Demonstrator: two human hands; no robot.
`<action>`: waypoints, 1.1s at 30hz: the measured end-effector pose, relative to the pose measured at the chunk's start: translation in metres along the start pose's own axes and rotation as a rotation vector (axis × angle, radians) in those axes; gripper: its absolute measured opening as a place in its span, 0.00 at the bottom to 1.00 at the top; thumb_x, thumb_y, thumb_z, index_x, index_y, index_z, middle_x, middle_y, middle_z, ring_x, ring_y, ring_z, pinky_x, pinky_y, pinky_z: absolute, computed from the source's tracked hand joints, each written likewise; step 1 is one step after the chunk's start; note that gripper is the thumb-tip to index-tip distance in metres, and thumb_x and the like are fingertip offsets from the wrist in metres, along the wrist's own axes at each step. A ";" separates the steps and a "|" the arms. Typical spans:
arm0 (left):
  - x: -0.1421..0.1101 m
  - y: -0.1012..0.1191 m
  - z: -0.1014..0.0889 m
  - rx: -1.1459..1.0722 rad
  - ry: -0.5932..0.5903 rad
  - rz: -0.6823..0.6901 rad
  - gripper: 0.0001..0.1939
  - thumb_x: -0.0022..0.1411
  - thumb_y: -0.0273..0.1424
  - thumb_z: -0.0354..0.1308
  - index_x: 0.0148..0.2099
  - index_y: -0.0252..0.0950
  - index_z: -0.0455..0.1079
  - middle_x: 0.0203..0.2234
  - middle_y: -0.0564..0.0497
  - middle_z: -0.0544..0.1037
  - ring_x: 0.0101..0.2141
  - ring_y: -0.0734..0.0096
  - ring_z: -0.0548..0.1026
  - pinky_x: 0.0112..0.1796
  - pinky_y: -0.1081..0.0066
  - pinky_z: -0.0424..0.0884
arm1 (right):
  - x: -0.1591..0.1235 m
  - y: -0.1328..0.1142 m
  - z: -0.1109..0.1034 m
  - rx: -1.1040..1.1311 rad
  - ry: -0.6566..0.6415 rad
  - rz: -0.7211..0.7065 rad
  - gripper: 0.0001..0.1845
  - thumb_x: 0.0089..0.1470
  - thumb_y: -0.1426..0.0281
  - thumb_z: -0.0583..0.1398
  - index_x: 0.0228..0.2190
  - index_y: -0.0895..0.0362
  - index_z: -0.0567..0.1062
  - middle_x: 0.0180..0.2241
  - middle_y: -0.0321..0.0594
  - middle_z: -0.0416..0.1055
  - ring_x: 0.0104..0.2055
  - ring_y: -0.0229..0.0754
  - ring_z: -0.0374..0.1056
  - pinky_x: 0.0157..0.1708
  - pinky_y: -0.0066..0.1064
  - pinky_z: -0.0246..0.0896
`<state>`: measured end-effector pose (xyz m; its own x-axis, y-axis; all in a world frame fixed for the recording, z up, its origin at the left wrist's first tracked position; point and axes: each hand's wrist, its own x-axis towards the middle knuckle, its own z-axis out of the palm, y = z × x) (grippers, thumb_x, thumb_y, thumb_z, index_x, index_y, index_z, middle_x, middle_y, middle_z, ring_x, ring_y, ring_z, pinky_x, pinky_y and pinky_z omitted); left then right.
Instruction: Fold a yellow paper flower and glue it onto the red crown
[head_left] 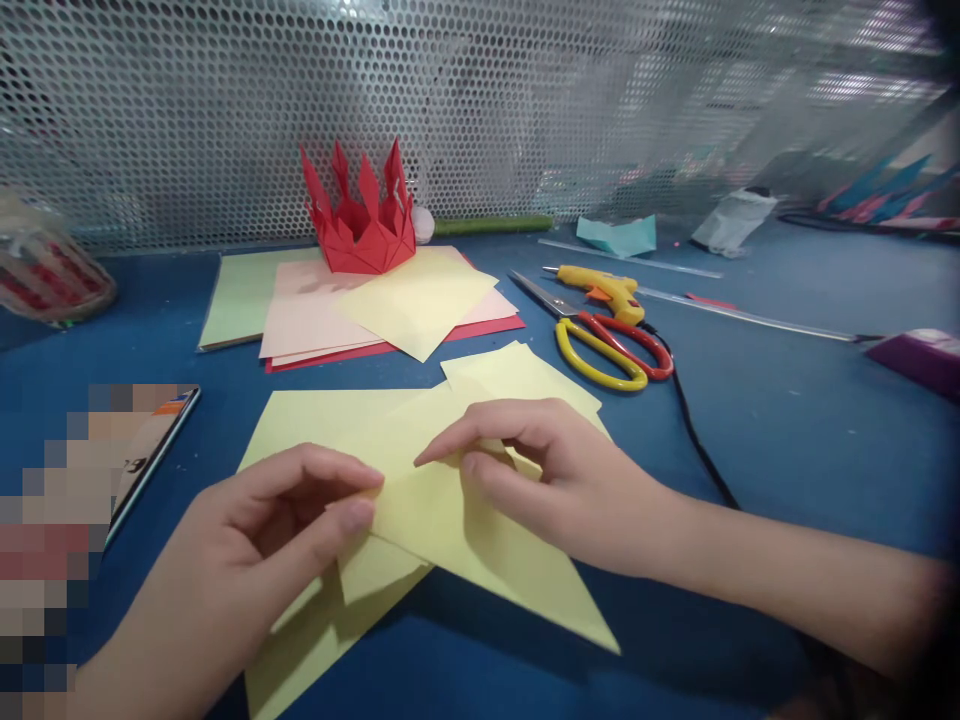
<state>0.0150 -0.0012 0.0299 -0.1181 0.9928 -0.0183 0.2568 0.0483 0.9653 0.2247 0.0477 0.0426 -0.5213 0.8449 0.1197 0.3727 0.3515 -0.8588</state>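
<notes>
My left hand [277, 530] pinches the left edge of a folded yellow paper piece [480, 550] between thumb and fingers. My right hand [555, 480] presses down on the same piece from the right, index finger pointing left along a crease. The piece ends in a sharp point toward the lower right. Under it lie more yellow sheets [315, 420] on the blue table [787, 440].
A red paper crown [364, 220] stands at the back on a stack of coloured sheets [375, 300]. Scissors with yellow and red handles [607, 345], a yellow glue gun [600, 288] with a black cord, a ruler [720, 310] and a phone [150, 450] lie around. A mesh wall [480, 100] closes the back.
</notes>
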 end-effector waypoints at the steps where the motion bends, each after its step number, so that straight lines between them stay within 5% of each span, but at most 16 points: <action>1: 0.000 0.002 0.002 0.033 0.032 -0.027 0.02 0.47 0.35 0.67 0.24 0.51 0.79 0.18 0.62 0.78 0.20 0.80 0.71 0.21 0.87 0.66 | 0.000 0.000 0.000 -0.020 0.019 -0.017 0.15 0.53 0.77 0.57 0.37 0.57 0.83 0.34 0.35 0.80 0.36 0.37 0.73 0.35 0.27 0.65; 6: -0.002 0.003 0.004 0.048 0.094 -0.121 0.03 0.40 0.36 0.69 0.23 0.52 0.81 0.19 0.61 0.81 0.22 0.76 0.74 0.24 0.82 0.71 | 0.002 0.003 0.002 0.031 0.023 -0.002 0.08 0.52 0.67 0.68 0.37 0.53 0.84 0.34 0.33 0.81 0.36 0.36 0.73 0.37 0.25 0.66; 10: -0.001 0.000 0.001 0.114 0.055 -0.055 0.03 0.40 0.36 0.70 0.22 0.53 0.80 0.21 0.62 0.82 0.24 0.76 0.75 0.27 0.84 0.71 | 0.002 0.003 0.003 0.086 0.019 0.077 0.06 0.50 0.65 0.69 0.32 0.52 0.85 0.30 0.32 0.81 0.32 0.35 0.73 0.35 0.24 0.67; 23: 0.001 0.003 -0.002 0.265 -0.169 -0.025 0.10 0.53 0.44 0.64 0.24 0.48 0.77 0.19 0.57 0.75 0.21 0.72 0.70 0.25 0.76 0.66 | 0.001 -0.005 0.001 0.153 -0.110 0.198 0.05 0.51 0.68 0.66 0.28 0.56 0.83 0.28 0.36 0.81 0.30 0.38 0.74 0.31 0.27 0.68; 33: -0.002 0.004 0.000 0.178 -0.169 -0.079 0.08 0.54 0.40 0.63 0.24 0.48 0.73 0.20 0.61 0.71 0.21 0.77 0.66 0.23 0.80 0.62 | 0.000 0.001 0.006 0.291 -0.108 0.150 0.04 0.47 0.71 0.70 0.29 0.56 0.82 0.31 0.35 0.81 0.33 0.39 0.75 0.34 0.27 0.69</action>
<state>0.0166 -0.0024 0.0340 0.0137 0.9886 -0.1499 0.4194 0.1304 0.8984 0.2205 0.0458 0.0391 -0.5614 0.8254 -0.0592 0.2246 0.0831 -0.9709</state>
